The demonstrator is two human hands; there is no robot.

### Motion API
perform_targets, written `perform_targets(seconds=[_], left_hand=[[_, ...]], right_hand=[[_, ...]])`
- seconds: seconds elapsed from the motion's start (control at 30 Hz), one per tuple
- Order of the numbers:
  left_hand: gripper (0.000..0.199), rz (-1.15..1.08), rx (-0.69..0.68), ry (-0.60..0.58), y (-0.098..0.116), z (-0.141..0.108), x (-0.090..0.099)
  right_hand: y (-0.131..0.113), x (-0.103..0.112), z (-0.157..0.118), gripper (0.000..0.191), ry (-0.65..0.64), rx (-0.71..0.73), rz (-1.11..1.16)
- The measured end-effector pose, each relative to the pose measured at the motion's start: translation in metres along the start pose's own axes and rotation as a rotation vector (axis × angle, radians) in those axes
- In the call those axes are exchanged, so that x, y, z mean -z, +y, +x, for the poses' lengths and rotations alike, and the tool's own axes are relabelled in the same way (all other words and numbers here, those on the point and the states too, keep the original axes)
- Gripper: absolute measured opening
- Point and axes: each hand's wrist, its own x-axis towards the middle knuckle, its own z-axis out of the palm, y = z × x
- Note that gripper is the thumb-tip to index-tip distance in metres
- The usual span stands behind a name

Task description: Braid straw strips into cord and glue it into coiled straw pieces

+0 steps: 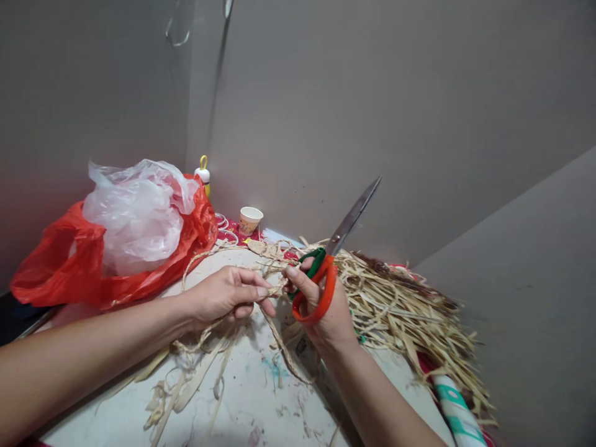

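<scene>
Over the white tabletop, my left hand pinches a twisted straw cord between thumb and fingers. Close by on the right, my right hand has a pair of scissors hung on it, the orange and green handle loops around its fingers. The closed blades point up and away to the right. The thumb and fingertips of this hand are also at the cord, beside the left fingertips. One length of cord hangs down between the hands, and another trails below the left wrist. The exact grip of the right fingertips is partly hidden.
A large bundle of dry straw strips lies at the right against the wall. Red and clear plastic bags fill the left. A paper cup and a yellow-white bottle stand behind. Straw scraps litter the white tabletop.
</scene>
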Motion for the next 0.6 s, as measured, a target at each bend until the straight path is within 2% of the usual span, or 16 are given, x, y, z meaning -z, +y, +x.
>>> perform_targets(seconds=[0.1, 0.2, 0.33, 0.43, 0.5, 0.6], left_hand=[[0.025, 0.035, -0.023, 0.054, -0.0008, -0.0006, -0.003], [0.029, 0.173, -0.112, 0.164, -0.0021, -0.0013, -0.0066], [0.012, 0.423, -0.268, 0.273, -0.0051, -0.0026, -0.0091], [0.009, 0.477, -0.325, 0.174, -0.0063, -0.004, -0.0087], [0.012, 0.396, -0.25, 0.093, -0.0061, -0.0044, -0.0077], [0.015, 0.197, -0.127, 0.043, -0.0046, -0.0024, -0.0054]], right_hand=[[0.0012, 0.001, 0.0017, 0.038, 0.02, -0.007, -0.005], [0.0013, 0.0018, 0.0025, 0.039, 0.038, -0.006, 0.007], [-0.0007, 0.0015, 0.0014, 0.039, 0.045, -0.012, -0.007], [-0.0019, 0.0009, 0.0006, 0.039, 0.031, -0.011, -0.011], [-0.0018, 0.0012, 0.0012, 0.038, 0.023, -0.022, -0.002], [-0.0011, 0.0034, 0.0038, 0.037, 0.001, -0.047, 0.004]])
